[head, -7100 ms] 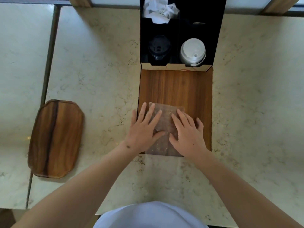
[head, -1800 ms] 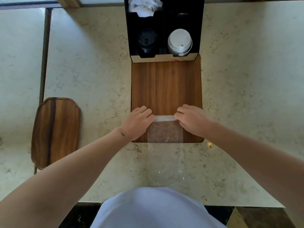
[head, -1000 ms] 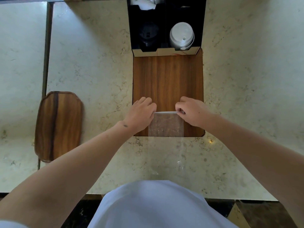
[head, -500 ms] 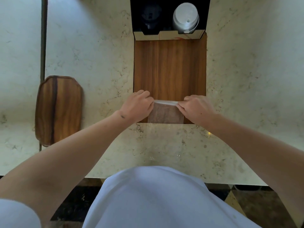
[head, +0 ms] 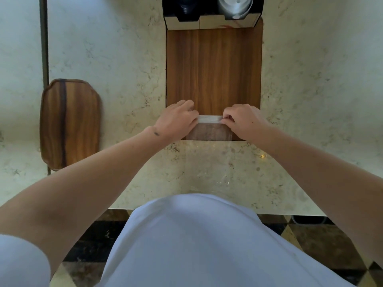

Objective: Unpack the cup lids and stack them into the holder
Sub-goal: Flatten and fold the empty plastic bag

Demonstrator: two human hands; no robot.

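I count two hands of mine: my left hand [head: 176, 123] and my right hand [head: 243, 121], both at the near end of the wooden board [head: 213, 69]. Between them is one clear plastic bag [head: 209, 129]. Beyond the board stands one black holder [head: 211, 19], with one white stack of lids [head: 235, 6] and one black stack [head: 185, 5]. Left of the board lies one wooden tray [head: 70, 123].

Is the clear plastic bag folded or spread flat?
Folded: the clear plastic bag has its far edge rolled into a band, pinched by left hand and right hand.
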